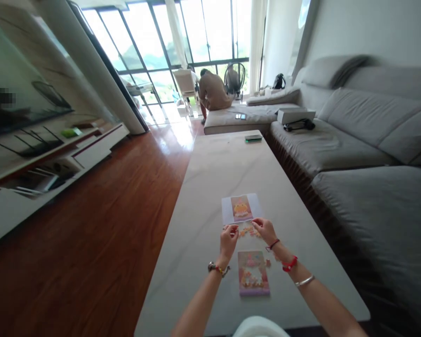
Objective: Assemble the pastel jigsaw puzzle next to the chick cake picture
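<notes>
Nearest to the person, a pink puzzle board [253, 274] lies flat on the pale table [210, 187], between the two forearms. It shows a coloured picture; whether all of its pieces are in place is too small to tell.

Just beyond the board are both hands. The left hand [228, 241] has the fingers bent, with the tips close together and pointing to the right. The right hand [264, 229] is also curled, with its fingertips turned toward the left hand. Between the two hands, a small heap of loose puzzle pieces [247, 230] lies on the table, just at the fingertips of both hands. It is not possible to see if either hand really pinches a piece or only touches the heap.

Directly behind the heap lies a white sheet [241, 208] with a printed picture in the middle, almost touching the right hand.

Far along the table, near its end, lies a flat green thing [253, 138]. To the right runs a grey sofa [354, 140]; on it stands a white box [296, 114], closed, so its content is hidden. At the far end another person [214, 91] sits with the back turned, before the big windows.
</notes>
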{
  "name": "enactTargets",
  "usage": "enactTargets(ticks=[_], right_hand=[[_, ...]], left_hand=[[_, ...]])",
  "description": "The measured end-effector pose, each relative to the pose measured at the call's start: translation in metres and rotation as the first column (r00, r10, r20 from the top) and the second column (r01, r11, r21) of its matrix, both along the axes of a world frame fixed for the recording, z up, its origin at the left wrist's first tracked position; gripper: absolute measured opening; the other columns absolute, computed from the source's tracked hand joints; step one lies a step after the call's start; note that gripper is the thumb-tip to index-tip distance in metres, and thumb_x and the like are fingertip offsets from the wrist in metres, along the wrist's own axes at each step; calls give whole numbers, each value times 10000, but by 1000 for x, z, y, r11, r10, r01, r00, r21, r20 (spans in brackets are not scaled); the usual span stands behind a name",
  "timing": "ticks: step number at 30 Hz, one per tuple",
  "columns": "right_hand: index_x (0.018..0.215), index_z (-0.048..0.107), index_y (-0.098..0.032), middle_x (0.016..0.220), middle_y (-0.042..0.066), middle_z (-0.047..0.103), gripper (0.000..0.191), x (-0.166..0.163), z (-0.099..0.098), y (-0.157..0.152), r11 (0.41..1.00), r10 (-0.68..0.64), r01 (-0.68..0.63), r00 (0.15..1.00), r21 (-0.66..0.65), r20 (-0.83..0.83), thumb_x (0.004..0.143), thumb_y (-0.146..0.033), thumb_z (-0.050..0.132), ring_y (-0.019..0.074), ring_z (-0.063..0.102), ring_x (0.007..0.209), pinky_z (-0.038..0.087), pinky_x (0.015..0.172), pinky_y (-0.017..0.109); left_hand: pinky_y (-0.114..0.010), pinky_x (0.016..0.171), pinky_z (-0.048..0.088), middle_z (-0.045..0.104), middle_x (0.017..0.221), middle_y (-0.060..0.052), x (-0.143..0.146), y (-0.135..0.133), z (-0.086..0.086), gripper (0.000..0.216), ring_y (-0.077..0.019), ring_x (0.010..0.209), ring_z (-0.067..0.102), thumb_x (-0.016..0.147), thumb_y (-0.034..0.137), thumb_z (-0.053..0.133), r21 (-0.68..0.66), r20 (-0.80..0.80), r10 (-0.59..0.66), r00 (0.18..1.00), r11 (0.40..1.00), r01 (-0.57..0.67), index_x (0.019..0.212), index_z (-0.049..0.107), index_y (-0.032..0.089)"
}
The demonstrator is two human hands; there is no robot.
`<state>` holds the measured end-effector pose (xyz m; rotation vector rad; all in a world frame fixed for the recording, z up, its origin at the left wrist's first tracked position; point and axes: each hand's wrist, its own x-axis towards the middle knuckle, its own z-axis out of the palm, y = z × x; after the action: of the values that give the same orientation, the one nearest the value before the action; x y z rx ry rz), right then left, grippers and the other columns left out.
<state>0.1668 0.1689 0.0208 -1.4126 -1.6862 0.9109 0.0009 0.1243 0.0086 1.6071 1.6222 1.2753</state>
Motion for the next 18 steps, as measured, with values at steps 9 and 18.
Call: enactTargets(ticks=[9,18], right_hand=[[719,620,-165,709,53,649,262,-3,-1,2,1000,-13,12,1000,-13,-17,692,-379,473,168,584,638,450,604,275],[712,622,-171,685,45,643,258,-5,8,3,1000,-19,19,1000,24,-20,690,-381,475,158,577,611,451,593,272]], left_hand=[[-209,545,492,541,747,-8,-2,7,7,96,-92,640,563,706,193,504,0,14,19,1000,1000,-19,766,576,171],[-206,548,496,528,743,-5,0,11,13,85,-88,644,558,710,172,504,35,6,4,1000,999,-4,762,571,172]])
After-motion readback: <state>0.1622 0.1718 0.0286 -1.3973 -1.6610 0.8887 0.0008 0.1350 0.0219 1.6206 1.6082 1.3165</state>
